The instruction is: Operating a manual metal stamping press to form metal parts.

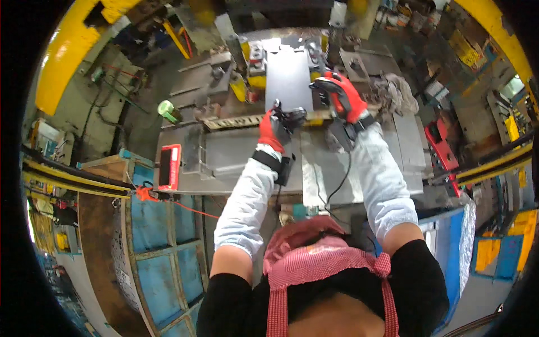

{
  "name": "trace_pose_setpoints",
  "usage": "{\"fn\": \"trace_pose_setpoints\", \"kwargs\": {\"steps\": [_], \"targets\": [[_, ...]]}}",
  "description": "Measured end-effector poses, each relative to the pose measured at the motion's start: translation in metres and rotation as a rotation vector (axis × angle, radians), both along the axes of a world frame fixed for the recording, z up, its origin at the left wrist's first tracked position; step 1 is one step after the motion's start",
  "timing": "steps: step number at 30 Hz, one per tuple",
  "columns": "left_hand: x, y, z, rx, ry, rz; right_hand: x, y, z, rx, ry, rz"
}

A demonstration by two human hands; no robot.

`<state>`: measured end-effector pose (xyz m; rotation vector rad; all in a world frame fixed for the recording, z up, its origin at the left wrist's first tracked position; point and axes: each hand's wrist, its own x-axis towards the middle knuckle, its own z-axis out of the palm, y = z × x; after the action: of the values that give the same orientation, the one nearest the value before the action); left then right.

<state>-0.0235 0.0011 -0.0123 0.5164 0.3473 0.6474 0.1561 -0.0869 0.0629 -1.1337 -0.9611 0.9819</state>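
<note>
A flat pale metal sheet lies lengthwise between the fixture blocks of a press. At its near left corner is my left hand, in a red and black glove, its thumb and fingers apart. I cannot make out whether the fingertips touch the sheet. My right hand, gloved alike, hovers by the right edge of the sheet with bent fingers spread from the thumb and nothing visible between them. A yellow post stands left of the sheet. Black bands circle both wrists.
A grey metal table spans the front. On it lie a red-framed dark device and, at right, a grey rag. A green and white container stands at left. A red tool-like object is beyond the right edge. Blue-panelled rack lower left.
</note>
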Motion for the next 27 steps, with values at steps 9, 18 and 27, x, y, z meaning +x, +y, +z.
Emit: {"fn": "trace_pose_setpoints", "kwargs": {"steps": [9, 18, 27], "targets": [[0.005, 0.005, 0.001, -0.006, -0.023, -0.104, -0.031, -0.218, -0.096, -0.279, 0.28, -0.298], [0.048, 0.043, 0.016, -0.07, -0.07, -0.027, -0.038, -0.217, -0.126, -0.336, 0.264, -0.44], [0.041, 0.057, 0.002, 0.043, -0.216, -0.076, -0.011, -0.266, -0.168, -0.246, -0.156, -0.534]]}}
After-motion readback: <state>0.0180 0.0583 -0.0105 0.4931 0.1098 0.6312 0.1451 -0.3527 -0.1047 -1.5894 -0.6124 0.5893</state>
